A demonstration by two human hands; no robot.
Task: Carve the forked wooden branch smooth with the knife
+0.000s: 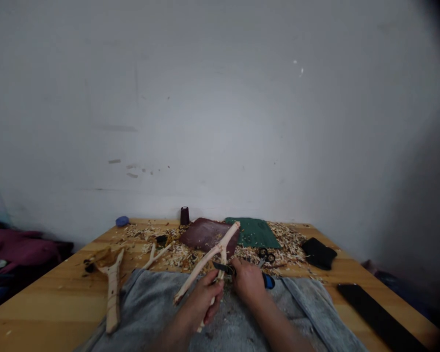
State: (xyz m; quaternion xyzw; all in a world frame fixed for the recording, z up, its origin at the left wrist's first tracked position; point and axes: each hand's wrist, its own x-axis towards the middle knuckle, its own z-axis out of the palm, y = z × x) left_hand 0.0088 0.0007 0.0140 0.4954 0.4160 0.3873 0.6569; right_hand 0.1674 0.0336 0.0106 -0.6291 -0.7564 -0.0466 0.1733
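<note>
My left hand (201, 299) is closed round a pale forked branch (208, 261), stripped of bark, whose long arm points up and right towards the back of the table. My right hand (246, 281) grips a knife with a blue handle (268, 281); its dark blade (222, 267) lies against the branch near the fork. Both hands work over a grey cloth (150, 308) spread at the table's near edge.
Wood shavings (282, 239) cover the back of the wooden table (51, 298). A carved fork (112, 288) and a small forked twig (157, 254) lie left. Scissors (266, 255), brown leather (205, 233), green mat (254, 231), black pouch (319, 253) and dark strip (377, 318) surround.
</note>
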